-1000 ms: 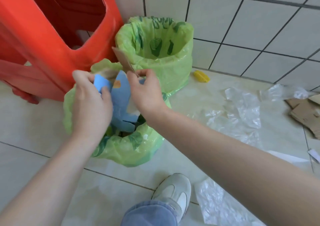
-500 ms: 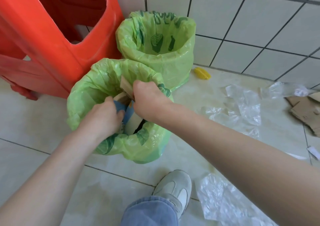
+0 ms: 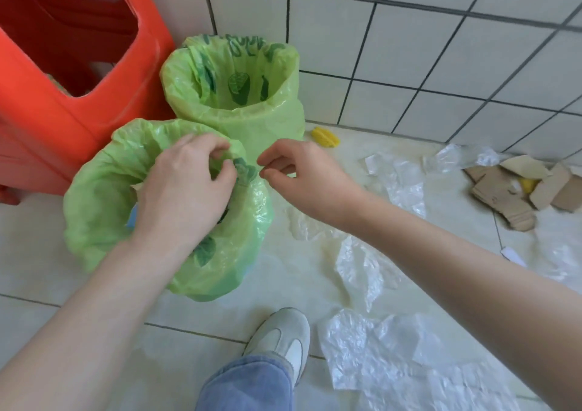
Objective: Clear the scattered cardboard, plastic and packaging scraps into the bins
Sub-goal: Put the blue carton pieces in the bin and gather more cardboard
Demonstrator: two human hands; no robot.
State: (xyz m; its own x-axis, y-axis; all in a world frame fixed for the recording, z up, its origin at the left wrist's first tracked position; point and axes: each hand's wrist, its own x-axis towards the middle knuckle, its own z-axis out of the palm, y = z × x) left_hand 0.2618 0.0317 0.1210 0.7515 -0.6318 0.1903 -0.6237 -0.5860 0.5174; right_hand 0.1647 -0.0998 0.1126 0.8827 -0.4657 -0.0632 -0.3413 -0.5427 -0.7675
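Two bins lined with green bags stand by the tiled wall. My left hand (image 3: 185, 187) hovers over the mouth of the near bin (image 3: 94, 190), fingers loosely curled at the bag's far rim, with nothing seen in them. A sliver of blue scrap (image 3: 132, 218) shows inside that bin beside my wrist. My right hand (image 3: 299, 174) hangs just right of the near bin, fingers loosely curled and empty. The far bin (image 3: 236, 111) stands behind, with its mouth uncovered.
A red plastic stool (image 3: 63, 111) stands left of the bins. Clear plastic sheets (image 3: 362, 268) lie across the floor to the right and near my shoe (image 3: 280, 338). Torn cardboard (image 3: 510, 193) lies at far right, and a yellow piece (image 3: 326, 136) by the wall.
Both hands pushed the blue and cardboard scraps down into the near bin and let go. The right hand has pulled out to the right; the left has risen above the bin's mouth.
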